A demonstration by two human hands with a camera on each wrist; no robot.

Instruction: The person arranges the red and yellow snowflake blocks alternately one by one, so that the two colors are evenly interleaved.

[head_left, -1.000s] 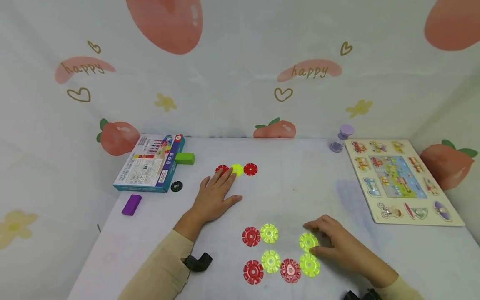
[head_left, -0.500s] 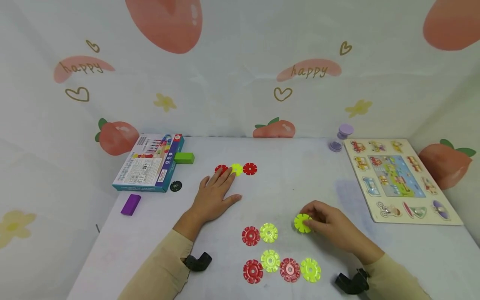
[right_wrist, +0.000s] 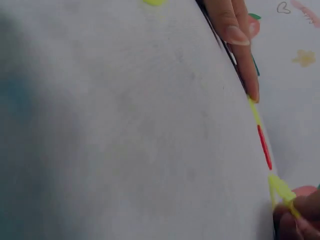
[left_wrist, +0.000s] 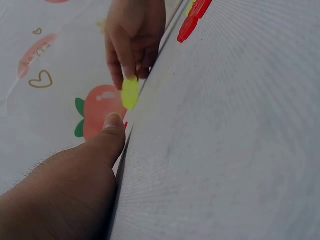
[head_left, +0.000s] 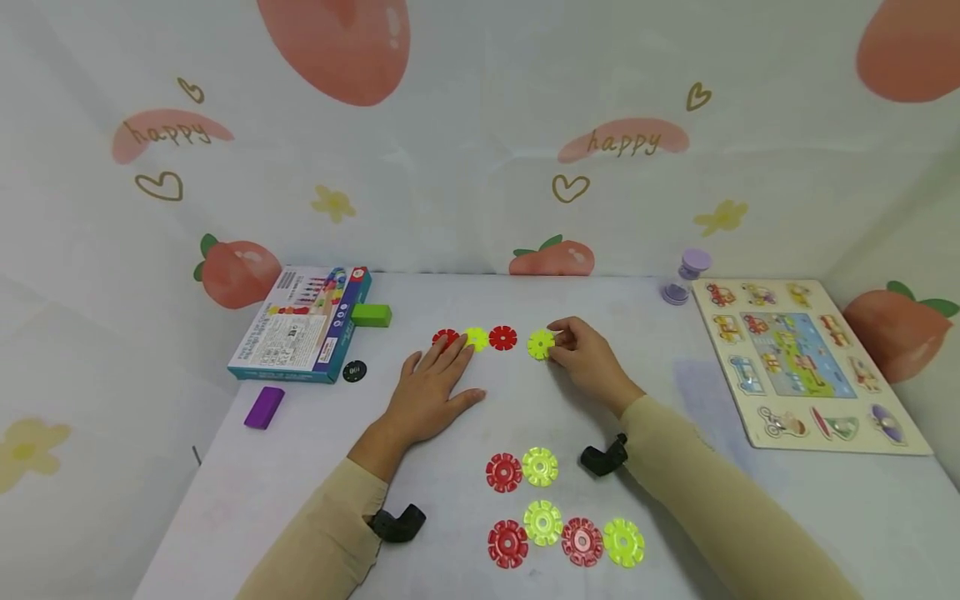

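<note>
My right hand (head_left: 588, 362) pinches a yellow notched plastic disc (head_left: 540, 344) by its right edge at the back of the table. In the left wrist view that yellow disc (left_wrist: 130, 93) hangs tilted from the fingertips. My left hand (head_left: 427, 400) lies flat with spread fingers. Its fingertips rest over a red disc (head_left: 446, 337), partly covered, and at the lower edge of another yellow disc (head_left: 476, 338). A second red disc (head_left: 503, 337) completes this short row, with a gap between it and the pinched disc.
Nearer the front lie more discs: a red one (head_left: 503, 472) beside a yellow one (head_left: 540, 467), then a row below. A boxed set (head_left: 288, 325), green block (head_left: 371, 315), purple block (head_left: 264, 407) and black disc (head_left: 355, 371) are left; an hourglass (head_left: 684, 277) and puzzle board (head_left: 810, 367) right.
My right hand has picked up the yellow disc from the front right group and carried it forward and left to the back row. My left hand has stayed in place.
</note>
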